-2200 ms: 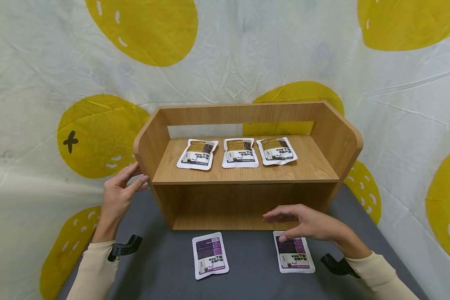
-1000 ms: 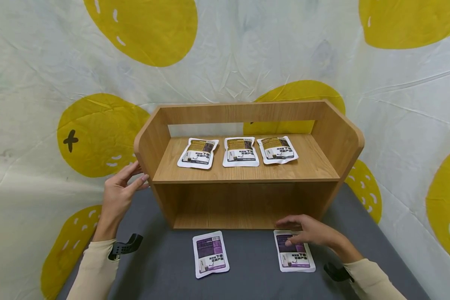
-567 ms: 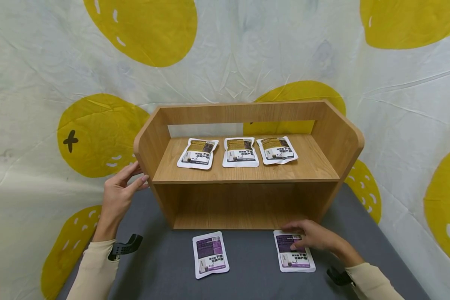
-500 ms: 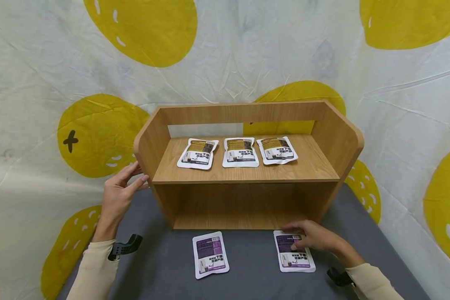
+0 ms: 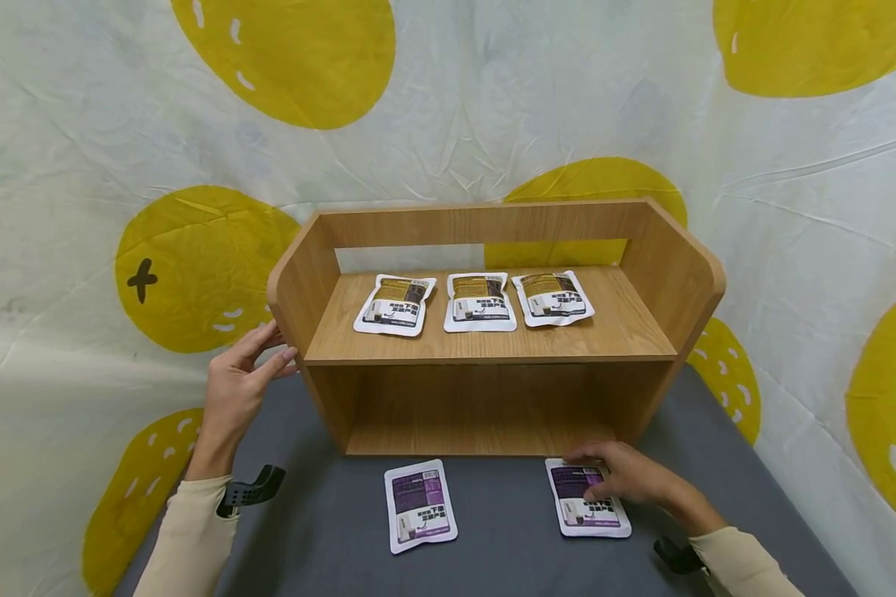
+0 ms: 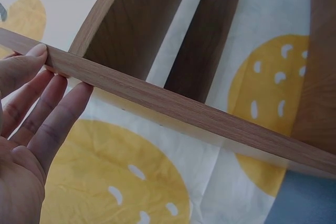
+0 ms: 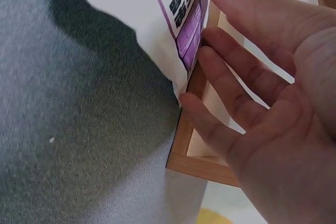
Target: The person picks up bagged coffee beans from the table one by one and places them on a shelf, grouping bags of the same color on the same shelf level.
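My right hand pinches a white pouch with a purple label on the table by the shelf's front right. In the right wrist view, the thumb presses the pouch's printed face while the fingertips meet its edge. My left hand touches the left side panel of a two-tier wooden shelf. Its thumb lies on the panel's front edge and its fairly straight fingers are against the outer face. A second purple-labelled pouch lies flat in front of the shelf's lower tier.
On the upper tier lie three brown-and-gold pouches in a row: a left pouch, a middle pouch and a right pouch. The grey table runs under the shelf. A white sheet with yellow shapes hangs behind.
My right hand has come down and rightward onto the right purple pouch and taken hold of it. That pouch's near end has shifted slightly. The left hand has stayed at the side panel.
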### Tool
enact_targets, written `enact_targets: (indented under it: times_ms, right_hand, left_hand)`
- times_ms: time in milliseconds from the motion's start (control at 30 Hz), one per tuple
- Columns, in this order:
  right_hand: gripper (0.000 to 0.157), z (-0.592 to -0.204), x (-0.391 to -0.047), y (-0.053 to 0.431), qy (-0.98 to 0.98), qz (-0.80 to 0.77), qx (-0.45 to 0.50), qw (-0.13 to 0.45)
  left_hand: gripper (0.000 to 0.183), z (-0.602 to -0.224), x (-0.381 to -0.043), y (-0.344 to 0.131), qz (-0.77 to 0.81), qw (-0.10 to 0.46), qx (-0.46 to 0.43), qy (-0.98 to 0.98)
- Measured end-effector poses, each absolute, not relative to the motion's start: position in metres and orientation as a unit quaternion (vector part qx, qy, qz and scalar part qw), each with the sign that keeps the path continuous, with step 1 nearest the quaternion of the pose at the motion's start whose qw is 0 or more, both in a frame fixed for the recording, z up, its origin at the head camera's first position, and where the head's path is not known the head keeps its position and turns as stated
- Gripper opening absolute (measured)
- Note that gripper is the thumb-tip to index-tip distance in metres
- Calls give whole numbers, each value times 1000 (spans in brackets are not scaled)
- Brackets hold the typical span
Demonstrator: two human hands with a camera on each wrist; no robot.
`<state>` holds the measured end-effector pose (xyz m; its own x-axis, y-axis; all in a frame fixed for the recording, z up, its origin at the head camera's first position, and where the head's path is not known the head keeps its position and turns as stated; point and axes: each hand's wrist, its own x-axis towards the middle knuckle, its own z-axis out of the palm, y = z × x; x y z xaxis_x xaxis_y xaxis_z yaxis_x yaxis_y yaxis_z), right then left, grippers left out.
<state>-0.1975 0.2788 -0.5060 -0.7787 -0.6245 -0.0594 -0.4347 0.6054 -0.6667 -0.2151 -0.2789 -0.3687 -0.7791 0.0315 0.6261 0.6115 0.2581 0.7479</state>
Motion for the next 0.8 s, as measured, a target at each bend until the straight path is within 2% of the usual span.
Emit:
enact_targets:
  times_ms: [367,600,800]
  right_hand:
    - [68,-511,-188,281,903,-283,-319,50]
    - [62,-520,-185,276,897,-278,-345,-12]
    - [58,-524,-179,261,901,-269,-338,-41]
  left_hand:
    - [56,-367,-217,-278,-566,258,-210,-754]
    - [56,-368,-216,-279,-569,257,-216,-751]
    - [55,-369,-215,-279,-568,256,-220,-751]
